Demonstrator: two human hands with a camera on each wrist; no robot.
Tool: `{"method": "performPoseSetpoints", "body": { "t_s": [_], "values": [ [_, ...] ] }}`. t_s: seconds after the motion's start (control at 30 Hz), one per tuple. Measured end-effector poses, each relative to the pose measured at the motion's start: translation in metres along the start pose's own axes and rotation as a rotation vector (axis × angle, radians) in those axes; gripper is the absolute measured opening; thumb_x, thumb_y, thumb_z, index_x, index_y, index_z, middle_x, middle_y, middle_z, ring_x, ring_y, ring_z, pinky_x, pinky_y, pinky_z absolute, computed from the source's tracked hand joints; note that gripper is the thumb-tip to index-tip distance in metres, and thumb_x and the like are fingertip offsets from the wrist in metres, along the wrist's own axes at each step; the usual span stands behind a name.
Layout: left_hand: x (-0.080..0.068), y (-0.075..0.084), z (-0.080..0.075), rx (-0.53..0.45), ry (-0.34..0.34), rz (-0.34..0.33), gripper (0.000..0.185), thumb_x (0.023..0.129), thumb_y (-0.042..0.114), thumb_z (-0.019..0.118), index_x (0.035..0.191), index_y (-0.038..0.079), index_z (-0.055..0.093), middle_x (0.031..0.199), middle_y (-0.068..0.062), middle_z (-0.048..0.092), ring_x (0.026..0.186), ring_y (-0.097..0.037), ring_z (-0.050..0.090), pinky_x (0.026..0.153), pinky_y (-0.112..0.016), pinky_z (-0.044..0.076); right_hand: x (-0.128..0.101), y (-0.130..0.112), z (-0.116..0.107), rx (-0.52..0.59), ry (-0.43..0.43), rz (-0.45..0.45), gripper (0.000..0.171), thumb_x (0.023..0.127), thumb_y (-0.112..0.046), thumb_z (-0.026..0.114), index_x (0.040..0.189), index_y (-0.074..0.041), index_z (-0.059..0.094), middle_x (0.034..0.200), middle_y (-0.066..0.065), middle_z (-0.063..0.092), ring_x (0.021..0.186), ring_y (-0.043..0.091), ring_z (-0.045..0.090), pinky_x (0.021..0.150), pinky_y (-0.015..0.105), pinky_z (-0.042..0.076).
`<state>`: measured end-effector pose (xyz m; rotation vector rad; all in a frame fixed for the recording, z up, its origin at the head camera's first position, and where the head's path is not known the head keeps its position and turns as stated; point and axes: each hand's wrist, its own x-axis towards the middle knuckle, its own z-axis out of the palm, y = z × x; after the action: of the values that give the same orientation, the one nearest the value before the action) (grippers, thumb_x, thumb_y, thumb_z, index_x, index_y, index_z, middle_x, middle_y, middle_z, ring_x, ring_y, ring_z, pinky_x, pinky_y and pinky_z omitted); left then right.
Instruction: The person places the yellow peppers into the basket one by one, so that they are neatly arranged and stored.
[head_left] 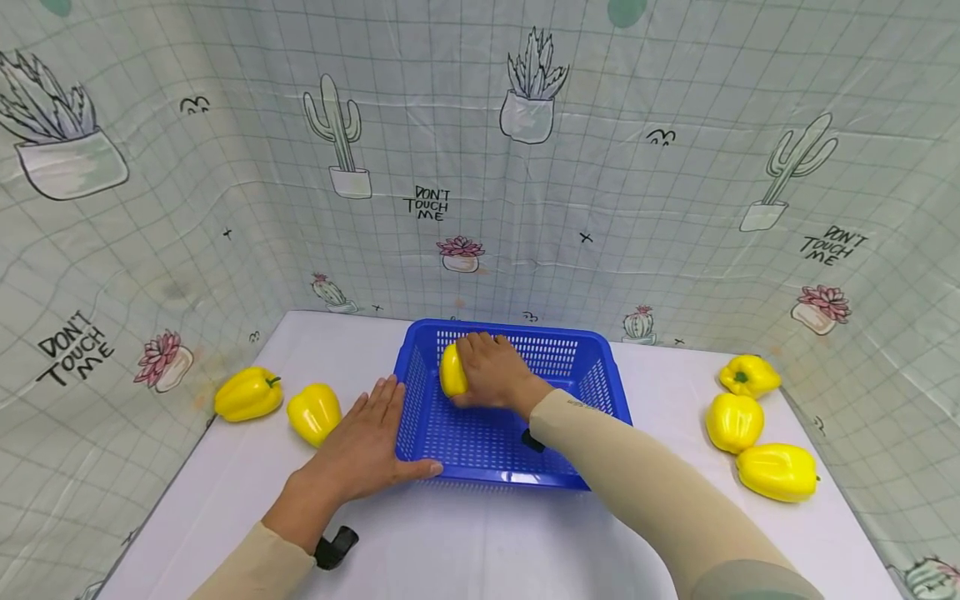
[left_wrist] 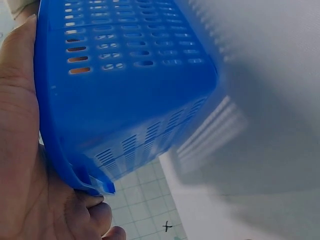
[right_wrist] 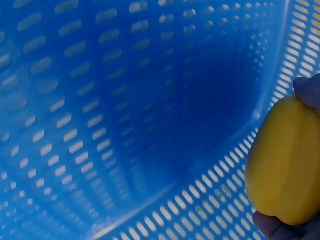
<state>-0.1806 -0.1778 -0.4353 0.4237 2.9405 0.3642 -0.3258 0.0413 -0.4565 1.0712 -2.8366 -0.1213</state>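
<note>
Pepper (right_wrist: 282,165) gripped inside basket (right_wrist: 125,125), head view adds left hand (head_left: 360,450) bracing

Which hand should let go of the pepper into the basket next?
The right hand, most likely. It already grips a yellow pepper inside the blue basket. The left hand lies flat against the basket's left side, holding no pepper.

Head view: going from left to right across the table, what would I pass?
Two yellow peppers → left hand → blue basket, where the right hand holds a pepper → three more peppers.
</note>
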Motion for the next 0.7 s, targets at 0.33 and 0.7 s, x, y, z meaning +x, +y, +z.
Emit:
{"method": "performPoseSetpoints", "body": {
  "t_s": [0.33,0.7],
  "values": [
    [-0.001,0.001,0.000,-0.013,0.001,0.006,0.131,0.083,0.088,0.059,0.165,-0.006,0.020,0.174,-0.026,0.015,0.163,-0.041,0.015,0.133,-0.056,0.016,0.003,-0.007,0.016,-0.027,-0.014,0.018,0.077,0.086,-0.066,0.074,0.132,-0.009,0.052,0.120,0.007,0.064,0.111,0.025,0.061,0.099,0.043,0.055],
    [-0.001,0.000,0.000,-0.010,0.005,0.003,0.131,0.083,0.088,0.059,0.165,-0.006,0.020,0.174,-0.026,0.015,0.163,-0.041,0.016,0.133,-0.056,0.016,0.006,-0.008,0.025,-0.030,-0.013,0.025,0.078,0.084,-0.067,0.076,0.131,-0.009,0.052,0.120,0.006,0.063,0.109,0.025,0.059,0.095,0.041,0.054]
  ]
}}
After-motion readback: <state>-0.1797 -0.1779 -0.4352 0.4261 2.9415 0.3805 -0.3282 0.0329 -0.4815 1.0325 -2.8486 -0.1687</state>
